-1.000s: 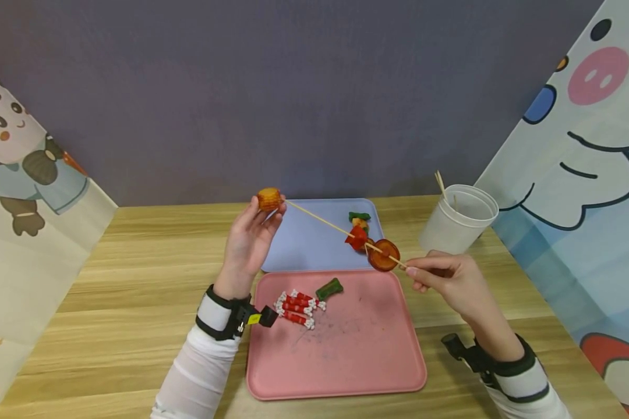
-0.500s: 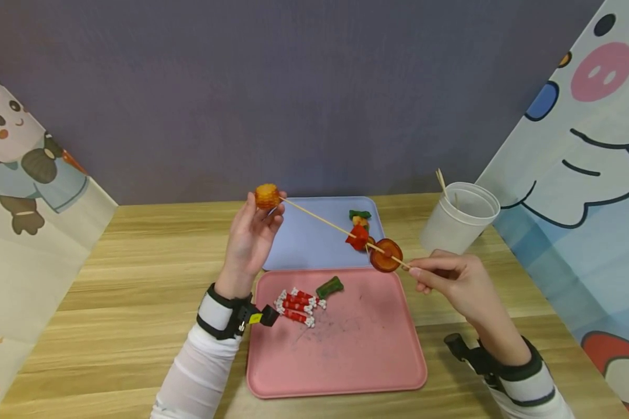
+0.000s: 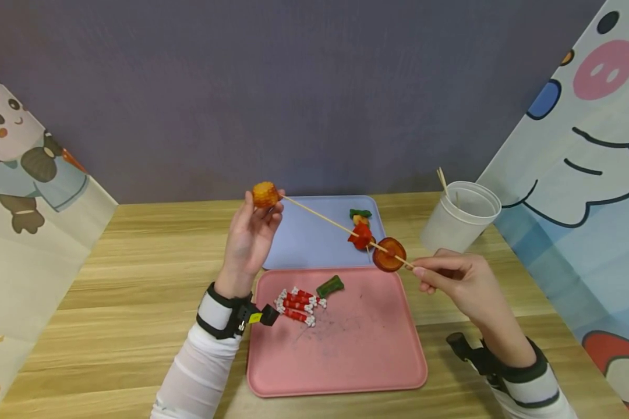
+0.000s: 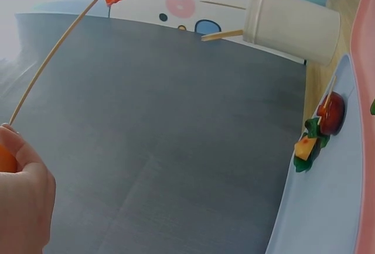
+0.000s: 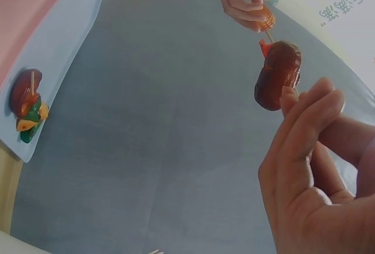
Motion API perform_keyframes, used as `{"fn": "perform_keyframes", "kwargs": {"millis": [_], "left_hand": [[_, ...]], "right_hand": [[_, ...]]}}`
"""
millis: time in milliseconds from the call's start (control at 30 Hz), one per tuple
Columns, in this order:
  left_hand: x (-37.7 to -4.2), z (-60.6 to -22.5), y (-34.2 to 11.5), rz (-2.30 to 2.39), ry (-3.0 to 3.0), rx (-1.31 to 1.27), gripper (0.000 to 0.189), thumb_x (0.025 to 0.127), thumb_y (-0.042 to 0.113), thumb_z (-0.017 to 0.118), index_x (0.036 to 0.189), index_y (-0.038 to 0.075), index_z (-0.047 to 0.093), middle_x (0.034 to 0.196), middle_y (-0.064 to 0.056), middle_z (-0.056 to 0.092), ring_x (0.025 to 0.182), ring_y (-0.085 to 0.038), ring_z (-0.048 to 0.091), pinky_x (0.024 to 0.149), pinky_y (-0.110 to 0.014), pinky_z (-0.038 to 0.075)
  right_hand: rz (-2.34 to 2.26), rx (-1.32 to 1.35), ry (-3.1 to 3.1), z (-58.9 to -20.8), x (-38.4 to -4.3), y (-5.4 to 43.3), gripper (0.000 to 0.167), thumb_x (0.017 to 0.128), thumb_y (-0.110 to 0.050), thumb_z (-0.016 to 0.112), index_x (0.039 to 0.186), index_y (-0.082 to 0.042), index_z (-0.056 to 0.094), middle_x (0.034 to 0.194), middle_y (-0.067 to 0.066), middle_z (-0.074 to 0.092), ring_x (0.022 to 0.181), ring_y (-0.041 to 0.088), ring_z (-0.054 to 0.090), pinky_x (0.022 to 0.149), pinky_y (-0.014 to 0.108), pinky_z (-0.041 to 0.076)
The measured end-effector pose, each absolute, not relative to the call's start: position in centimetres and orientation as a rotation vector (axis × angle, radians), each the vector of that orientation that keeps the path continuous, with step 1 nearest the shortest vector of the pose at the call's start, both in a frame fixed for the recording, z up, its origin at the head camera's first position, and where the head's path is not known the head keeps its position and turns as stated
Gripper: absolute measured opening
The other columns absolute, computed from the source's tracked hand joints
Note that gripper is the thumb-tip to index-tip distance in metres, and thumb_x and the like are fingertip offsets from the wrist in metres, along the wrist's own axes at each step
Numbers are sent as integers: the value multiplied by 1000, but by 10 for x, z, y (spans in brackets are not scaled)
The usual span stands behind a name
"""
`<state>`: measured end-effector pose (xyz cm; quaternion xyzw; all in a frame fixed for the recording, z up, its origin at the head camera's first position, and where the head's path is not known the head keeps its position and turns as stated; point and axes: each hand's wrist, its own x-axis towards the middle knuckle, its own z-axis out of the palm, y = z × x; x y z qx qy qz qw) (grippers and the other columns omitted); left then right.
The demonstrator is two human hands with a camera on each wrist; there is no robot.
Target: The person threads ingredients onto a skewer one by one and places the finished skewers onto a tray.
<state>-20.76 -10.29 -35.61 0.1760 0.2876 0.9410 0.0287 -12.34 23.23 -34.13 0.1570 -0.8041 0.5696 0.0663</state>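
Observation:
My left hand [image 3: 251, 238] grips a yellow-orange corn piece [image 3: 264, 195] between thumb and fingers, at the left tip of a wooden skewer [image 3: 314, 213]. My right hand [image 3: 453, 279] pinches the skewer's other end. Threaded on the skewer near the right hand are a brown round sausage-like slice [image 3: 389, 255] and a red pepper-like piece [image 3: 361, 235]. In the right wrist view the brown piece [image 5: 278, 75] looks thick and glossy, with the red piece [image 5: 265, 47] partly behind it. Whether the tip has entered the corn is hard to tell.
A pink tray [image 3: 346, 361] holds several red-and-white pieces [image 3: 296, 306] and a green piece [image 3: 330, 286]. Behind it, a blue tray [image 3: 304, 244] bears another loaded skewer [image 4: 322, 122]. A white bucket [image 3: 453, 224] with skewers stands at the right, before a grey wall panel [image 3: 293, 99].
The corn piece and left hand have shifted slightly up and left. My right hand has moved a little to the right with the skewer. Both grips stay the same.

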Motion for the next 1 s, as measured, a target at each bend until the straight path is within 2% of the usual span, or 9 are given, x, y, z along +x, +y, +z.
{"fn": "perform_keyframes", "kwargs": {"millis": [233,400,600,1000], "left_hand": [[-208,-355,-102,2903,928,590,33,98,30,48,118,6,59,113,-11,62,94,-17,58,81,-19,51],[-209,-355,-103,2911,892,657,28,98,23,51,118,6,59,116,-13,59,101,-21,57,87,-22,50],[-210,-355,-103,2937,1023,629,27,94,24,58,115,7,60,115,-9,61,107,-21,56,93,-23,47],[-210,-356,-99,3030,1082,608,25,88,13,66,112,6,65,111,-7,64,105,-21,60,96,-28,46]], "right_hand": [[1707,508,-2415,-341,-121,232,11,81,9,67,92,8,71,69,3,61,56,14,58,50,25,49],[1734,502,-2403,-340,-121,232,12,81,9,67,92,8,71,69,4,62,57,14,59,51,25,49],[1748,494,-2391,-339,-120,232,11,81,9,67,91,9,71,69,3,62,56,14,59,51,24,50],[1689,490,-2435,-339,-120,230,11,81,7,68,91,6,72,69,3,62,57,15,58,49,26,48]]}}
